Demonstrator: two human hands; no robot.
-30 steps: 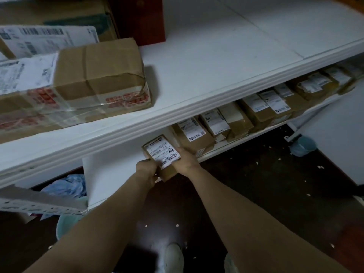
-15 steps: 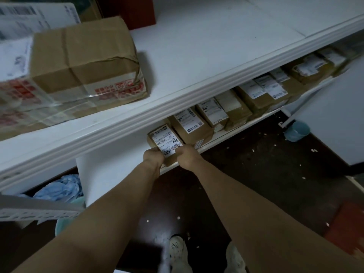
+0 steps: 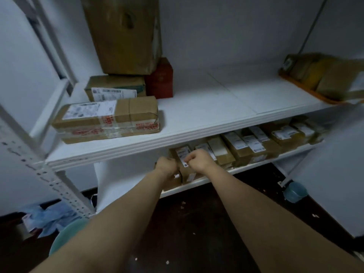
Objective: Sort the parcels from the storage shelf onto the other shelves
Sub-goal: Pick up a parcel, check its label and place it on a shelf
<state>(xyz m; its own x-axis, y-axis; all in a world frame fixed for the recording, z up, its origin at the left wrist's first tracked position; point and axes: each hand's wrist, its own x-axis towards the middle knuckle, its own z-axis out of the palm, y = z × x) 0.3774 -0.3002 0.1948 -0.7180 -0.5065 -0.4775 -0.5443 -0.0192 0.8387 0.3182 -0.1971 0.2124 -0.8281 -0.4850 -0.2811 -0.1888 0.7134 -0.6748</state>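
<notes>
A small brown parcel [image 3: 183,154] with a white label stands at the left end of a row of similar parcels [image 3: 244,144] on the lower white shelf [image 3: 208,180]. My left hand [image 3: 166,166] is curled against the parcel's left side. My right hand [image 3: 198,160] is curled over its right side and label. Both hands cover much of the parcel, and the shelf above hides its top.
The upper shelf [image 3: 197,125] carries a taped flat box [image 3: 106,119], stacked cartons [image 3: 122,36] and a red box [image 3: 160,79] at the left, more parcels [image 3: 325,75] far right. A metal upright [image 3: 43,174] stands left. On the dark floor sit a teal basin [image 3: 65,233], blue bags and a blue cup [image 3: 295,192].
The parcel went from in front of the shelf into the lower shelf beside the row. My hands followed it in. The view has lifted and pulled back.
</notes>
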